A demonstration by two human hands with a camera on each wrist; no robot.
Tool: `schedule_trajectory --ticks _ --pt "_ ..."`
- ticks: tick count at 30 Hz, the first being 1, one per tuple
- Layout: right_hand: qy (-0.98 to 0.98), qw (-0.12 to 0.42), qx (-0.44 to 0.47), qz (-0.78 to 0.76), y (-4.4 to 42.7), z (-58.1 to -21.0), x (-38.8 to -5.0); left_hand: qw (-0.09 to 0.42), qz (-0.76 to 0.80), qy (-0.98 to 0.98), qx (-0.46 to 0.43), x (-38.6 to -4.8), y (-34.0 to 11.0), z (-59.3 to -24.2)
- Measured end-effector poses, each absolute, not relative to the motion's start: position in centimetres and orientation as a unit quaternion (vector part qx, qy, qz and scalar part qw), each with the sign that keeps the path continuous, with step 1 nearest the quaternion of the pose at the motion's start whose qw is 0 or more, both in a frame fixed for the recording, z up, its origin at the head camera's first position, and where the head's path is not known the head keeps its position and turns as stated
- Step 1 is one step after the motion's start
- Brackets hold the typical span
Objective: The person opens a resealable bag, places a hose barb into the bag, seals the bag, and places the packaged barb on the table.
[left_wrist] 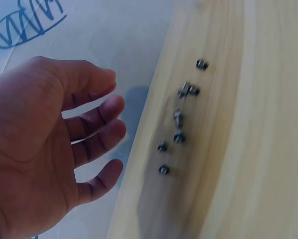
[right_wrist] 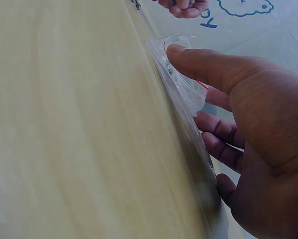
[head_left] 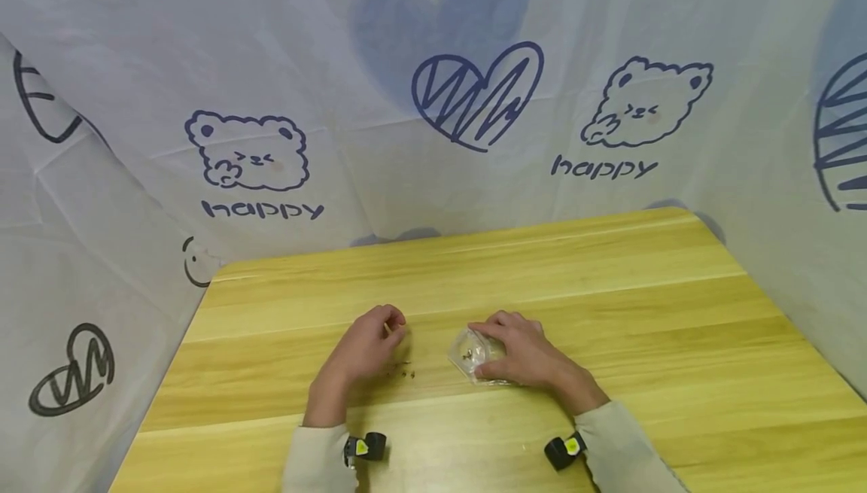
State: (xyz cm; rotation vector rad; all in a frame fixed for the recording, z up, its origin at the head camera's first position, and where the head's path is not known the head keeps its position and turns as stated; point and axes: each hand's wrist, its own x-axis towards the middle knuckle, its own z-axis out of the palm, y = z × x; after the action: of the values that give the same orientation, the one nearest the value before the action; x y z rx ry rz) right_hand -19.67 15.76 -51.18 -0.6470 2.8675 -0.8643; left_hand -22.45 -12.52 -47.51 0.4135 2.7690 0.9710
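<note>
My left hand [head_left: 369, 344] hovers above the table, its fingers loosely bent and nothing visible in its grasp. Several small metal screws [left_wrist: 179, 137] lie scattered on the wood beside it, in a loose row in the left wrist view. On the right, my right hand [head_left: 527, 351] grips a clear plastic zip bag [head_left: 466, 356], thumb on the near side and fingers on the far side. The bag lies low at the table surface, and a red zip line shows on it in the right wrist view. A few small metal pieces [head_left: 467, 355] are visible inside the bag.
The wooden table [head_left: 643, 290] stretches out around both hands. Behind it and along the sides hangs a white cloth [head_left: 366, 169] printed with hearts and bears. A dark wrist camera [head_left: 369, 446] sits at the left cuff, another camera [head_left: 564, 451] at the right.
</note>
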Motion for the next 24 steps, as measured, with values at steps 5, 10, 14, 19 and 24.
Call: schedule_trajectory --ticks 5,10,14,19,24 --pt "0.935 0.038 -0.209 -0.282 15.8 -51.2 -19.7 0.088 0.312 0.938 0.125 -22.6 -13.3 -47.6" --pt "0.935 0.039 -0.208 -0.285 15.9 -51.2 -19.6 0.099 0.282 0.946 0.128 -22.7 -13.8 -47.8" --pt "0.934 0.038 -0.211 -0.287 15.8 -51.2 -19.7 0.117 0.277 0.945 0.127 -22.6 -14.4 -47.9" --pt "0.934 0.035 -0.213 -0.284 15.8 -51.3 -19.7 0.134 0.267 0.948 0.111 -22.3 -14.7 -47.6" --pt "0.934 0.034 -0.214 -0.284 15.8 -51.2 -19.8 0.14 0.239 0.955 0.103 -22.1 -14.8 -47.4"
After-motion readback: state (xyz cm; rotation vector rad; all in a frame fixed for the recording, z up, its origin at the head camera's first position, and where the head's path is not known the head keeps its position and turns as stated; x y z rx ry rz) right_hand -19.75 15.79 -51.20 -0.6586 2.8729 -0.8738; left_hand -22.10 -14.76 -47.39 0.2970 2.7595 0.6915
